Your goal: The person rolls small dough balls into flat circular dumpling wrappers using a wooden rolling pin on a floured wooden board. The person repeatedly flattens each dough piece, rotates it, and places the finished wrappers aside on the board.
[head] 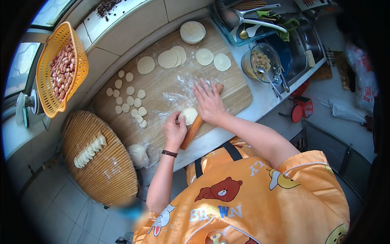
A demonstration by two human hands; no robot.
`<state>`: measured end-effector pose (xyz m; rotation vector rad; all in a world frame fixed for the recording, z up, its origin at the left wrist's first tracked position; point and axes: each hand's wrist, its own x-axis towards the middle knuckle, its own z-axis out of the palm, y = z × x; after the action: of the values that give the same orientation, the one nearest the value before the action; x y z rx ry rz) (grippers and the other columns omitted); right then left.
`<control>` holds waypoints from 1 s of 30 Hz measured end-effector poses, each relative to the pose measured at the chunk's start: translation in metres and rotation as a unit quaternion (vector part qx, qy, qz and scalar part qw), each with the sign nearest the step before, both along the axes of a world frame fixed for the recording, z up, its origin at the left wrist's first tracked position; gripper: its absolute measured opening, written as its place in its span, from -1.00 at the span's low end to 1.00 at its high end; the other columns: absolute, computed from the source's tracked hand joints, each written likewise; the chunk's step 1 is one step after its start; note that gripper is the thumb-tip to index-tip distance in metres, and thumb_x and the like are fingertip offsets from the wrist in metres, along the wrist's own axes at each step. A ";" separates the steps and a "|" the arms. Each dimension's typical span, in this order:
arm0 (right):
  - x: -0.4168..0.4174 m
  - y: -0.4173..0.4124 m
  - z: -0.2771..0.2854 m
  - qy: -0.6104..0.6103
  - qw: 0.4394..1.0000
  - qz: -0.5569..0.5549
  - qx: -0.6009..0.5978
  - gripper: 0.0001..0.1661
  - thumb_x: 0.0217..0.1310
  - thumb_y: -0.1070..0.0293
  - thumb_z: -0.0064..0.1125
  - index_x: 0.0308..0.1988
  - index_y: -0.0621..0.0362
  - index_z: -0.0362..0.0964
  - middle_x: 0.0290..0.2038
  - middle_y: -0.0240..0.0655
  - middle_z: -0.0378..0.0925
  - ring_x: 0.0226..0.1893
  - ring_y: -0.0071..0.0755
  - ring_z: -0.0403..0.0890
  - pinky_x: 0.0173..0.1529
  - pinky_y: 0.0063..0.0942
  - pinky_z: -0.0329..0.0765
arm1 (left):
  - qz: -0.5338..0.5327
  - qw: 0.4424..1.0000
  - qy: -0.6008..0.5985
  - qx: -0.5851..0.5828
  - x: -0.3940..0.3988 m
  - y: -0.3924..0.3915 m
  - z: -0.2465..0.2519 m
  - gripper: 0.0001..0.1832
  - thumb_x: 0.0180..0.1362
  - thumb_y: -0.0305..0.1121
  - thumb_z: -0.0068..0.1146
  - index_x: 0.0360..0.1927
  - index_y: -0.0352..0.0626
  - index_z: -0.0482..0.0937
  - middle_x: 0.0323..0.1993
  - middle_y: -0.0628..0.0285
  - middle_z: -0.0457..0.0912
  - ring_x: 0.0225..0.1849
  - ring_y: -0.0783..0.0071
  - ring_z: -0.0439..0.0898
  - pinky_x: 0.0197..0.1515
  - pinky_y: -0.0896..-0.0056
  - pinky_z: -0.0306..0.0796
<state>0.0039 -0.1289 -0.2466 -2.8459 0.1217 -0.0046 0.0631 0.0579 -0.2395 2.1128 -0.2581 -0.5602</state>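
Note:
My left hand (pixel 175 130) pinches the near-left edge of a round dough wrapper (pixel 189 115) between thumb and fingers. The wrapper lies flat on the floured wooden board (pixel 164 137). Just to its right a wooden rolling pin (pixel 193 133) slants across the board, its lower end close to the front edge. My right hand (pixel 210 102) holds the pin down under its palm, fingers stretched out flat, and covers its middle. The pin's far tip shows past the fingers. Small dough discs (pixel 130 101) are scattered on the board's left side, dusted with flour.
Rolled wrappers (pixel 167 59) and a stack of them (pixel 192 32) lie along the back. Right of the board stands a glass bowl of filling (pixel 261 62) with a spoon. A round slatted tray (pixel 118 164) bears a row of dumplings (pixel 90 151). A yellow basket (pixel 79 61) holds peanuts. Bagged dough (pixel 138 154) sits front left.

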 end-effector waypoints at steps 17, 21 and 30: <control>0.067 0.024 0.008 -0.032 0.999 -0.019 0.016 -0.23 0.24 0.24 -0.11 0.36 0.41 0.06 0.41 -0.01 0.13 0.48 -0.04 0.02 0.51 0.06 -0.20 | -0.056 0.981 -0.149 0.109 0.010 -0.001 0.004 -0.86 0.19 -0.34 0.23 -0.33 -0.19 0.70 -0.38 0.02 0.69 -0.41 0.16 0.68 -0.37 0.23 0.50; 0.023 0.016 0.006 -0.022 0.999 -0.013 0.034 -0.23 0.24 0.25 -0.10 0.35 0.41 0.06 0.41 -0.02 0.12 0.48 -0.05 0.01 0.50 0.10 -0.20 | 0.043 0.995 -0.073 0.053 0.011 0.017 -0.008 -0.83 0.21 -0.32 0.23 -0.36 -0.20 0.72 -0.37 0.03 0.69 -0.45 0.19 0.67 -0.39 0.26 0.48; 0.066 0.028 0.005 -0.035 0.999 -0.021 0.019 -0.25 0.22 0.25 -0.08 0.34 0.38 0.10 0.39 0.01 0.15 0.47 -0.05 0.05 0.50 0.08 -0.17 | -0.004 0.988 -0.124 0.094 0.008 0.003 0.004 -0.80 0.19 -0.28 0.25 -0.34 -0.23 0.70 -0.53 0.06 0.66 -0.49 0.19 0.66 -0.40 0.27 0.48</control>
<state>0.0704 -0.1005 -0.2419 -2.8009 0.1643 -0.1107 0.0708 0.0611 -0.2353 2.3684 -0.3665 -0.3345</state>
